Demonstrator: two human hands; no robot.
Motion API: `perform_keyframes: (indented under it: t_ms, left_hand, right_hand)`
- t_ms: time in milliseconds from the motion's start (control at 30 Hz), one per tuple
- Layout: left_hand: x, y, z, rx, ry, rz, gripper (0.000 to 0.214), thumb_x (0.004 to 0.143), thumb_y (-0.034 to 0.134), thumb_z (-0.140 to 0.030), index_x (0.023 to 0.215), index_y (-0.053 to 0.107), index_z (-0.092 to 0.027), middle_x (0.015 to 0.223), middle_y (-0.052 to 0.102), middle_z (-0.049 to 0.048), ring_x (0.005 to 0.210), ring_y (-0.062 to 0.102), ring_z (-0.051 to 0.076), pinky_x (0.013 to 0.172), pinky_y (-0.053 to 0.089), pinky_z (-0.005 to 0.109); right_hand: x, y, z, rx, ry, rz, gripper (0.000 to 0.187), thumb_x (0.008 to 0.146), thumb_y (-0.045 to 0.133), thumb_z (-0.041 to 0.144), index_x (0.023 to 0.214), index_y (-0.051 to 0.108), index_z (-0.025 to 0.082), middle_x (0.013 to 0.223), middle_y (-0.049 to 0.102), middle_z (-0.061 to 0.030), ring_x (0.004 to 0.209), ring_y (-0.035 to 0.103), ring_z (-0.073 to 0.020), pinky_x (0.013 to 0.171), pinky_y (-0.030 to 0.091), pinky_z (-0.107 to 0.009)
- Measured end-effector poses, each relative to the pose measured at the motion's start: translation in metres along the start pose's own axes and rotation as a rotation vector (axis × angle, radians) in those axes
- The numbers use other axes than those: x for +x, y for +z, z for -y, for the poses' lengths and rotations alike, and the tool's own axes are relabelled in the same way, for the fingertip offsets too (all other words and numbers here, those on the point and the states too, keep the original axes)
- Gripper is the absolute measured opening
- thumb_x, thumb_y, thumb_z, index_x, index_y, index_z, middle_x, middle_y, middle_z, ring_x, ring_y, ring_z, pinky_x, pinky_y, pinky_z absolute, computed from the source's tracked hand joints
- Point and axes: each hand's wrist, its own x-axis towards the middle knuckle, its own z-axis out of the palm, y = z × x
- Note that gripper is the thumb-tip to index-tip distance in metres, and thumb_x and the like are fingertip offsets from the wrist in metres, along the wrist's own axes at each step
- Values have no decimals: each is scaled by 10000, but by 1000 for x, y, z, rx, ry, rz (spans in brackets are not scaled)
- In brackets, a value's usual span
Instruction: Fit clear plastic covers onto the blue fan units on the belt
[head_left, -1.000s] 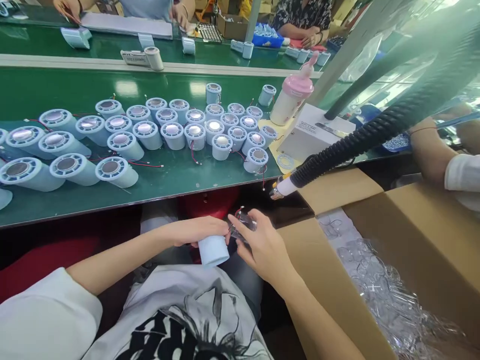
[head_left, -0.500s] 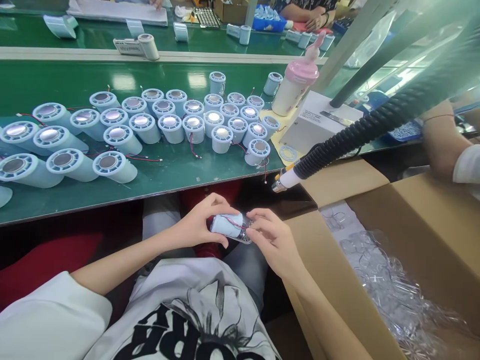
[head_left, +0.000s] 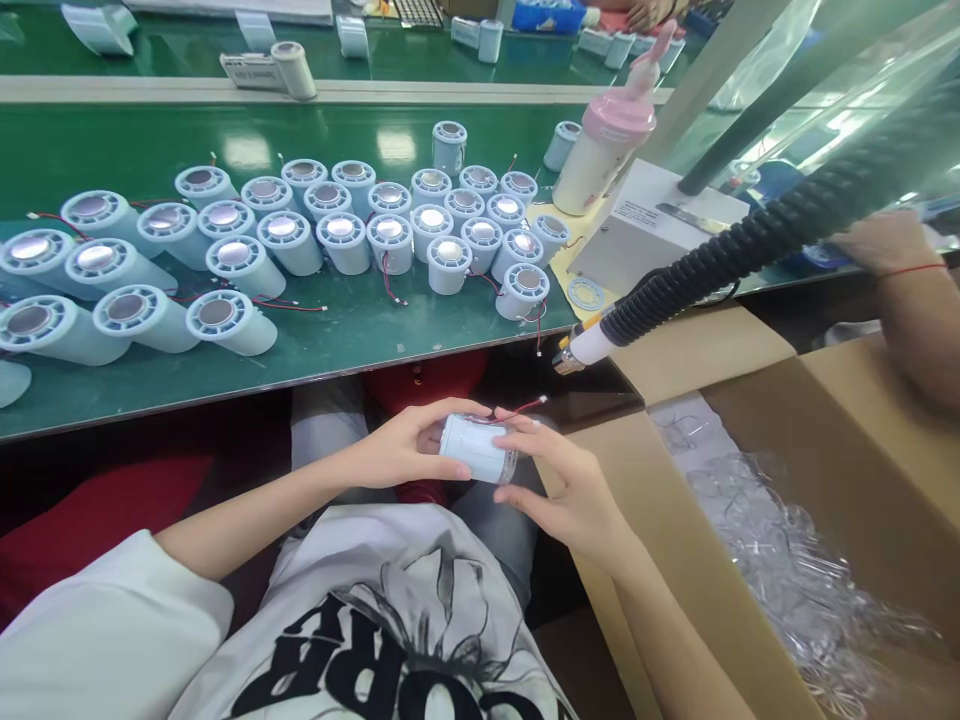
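My left hand (head_left: 401, 450) and my right hand (head_left: 559, 485) together hold a pale blue cylinder (head_left: 474, 447) lying sideways over my lap, below the table edge. A clear plastic cap sits on its right end under my right fingers. A thin red wire (head_left: 517, 409) trails up from the cylinder. On the green table (head_left: 360, 335) above stand and lie several matching blue cylinders (head_left: 390, 240) with round metal-looking tops.
An open cardboard box (head_left: 757, 480) with clear plastic parts (head_left: 787, 570) stands at my right. A black corrugated hose with a white nozzle (head_left: 589, 348) hangs over the box corner. A pink-lidded bottle (head_left: 609, 135) and grey device (head_left: 652, 230) sit at the table's right. Another person's arm (head_left: 907, 290) reaches in at right.
The cylinder has been turned from upright to lying sideways, and the clear part in my right hand has been fitted against its right end. The red wire now sticks upward.
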Motion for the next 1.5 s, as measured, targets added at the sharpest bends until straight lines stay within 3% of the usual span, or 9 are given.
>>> perform_keyframes:
  t_ms: [100,333,600,833,1200,1500]
  left_hand:
    - [-3,1,0,-25,-25,30,601,757,743,-287,1315,520,-288,1249,601,75,929,637,181,755,540,281]
    - [-6,-3,-6,235,98,66,756,720,785,-268,1397,457,-336,1406,517,75,1171,578,246,936,500,323]
    - [-11,-4,-9,374,205,69,737,738,768,-257,1402,452,-309,1423,495,101,1268,514,275,995,488,365]
    - [-13,-7,-9,440,283,78,762,729,775,-241,1411,439,-292,1433,485,115,1303,482,286,994,495,365]
    - [-13,-10,-12,498,361,98,718,741,762,-219,1392,463,-275,1415,498,132,1306,479,279,994,488,358]
    - [-12,-10,-13,526,427,127,719,737,764,-211,1390,467,-272,1412,506,137,1309,478,285,1077,408,422]
  right_hand:
    - [-5,-2,0,-138,-91,32,367,764,754,239,1117,659,263,1292,627,-88,1209,583,-274,1026,490,-454]
    - [-6,-5,4,124,-12,54,393,767,764,256,1128,611,240,1233,645,-85,1143,622,-249,891,591,-374]
    - [-4,-3,12,312,127,74,387,754,777,294,1103,614,257,1128,668,-44,1046,649,-209,836,599,-323]
    - [-1,-1,12,494,280,126,398,763,761,359,1093,579,229,1068,652,-63,982,632,-191,758,571,-281]
    - [4,6,12,687,491,95,407,743,742,472,995,561,209,787,641,19,635,635,-104,546,587,-224]
    - [5,15,8,748,644,111,504,726,659,649,866,503,192,564,652,12,461,645,-138,405,512,-189]
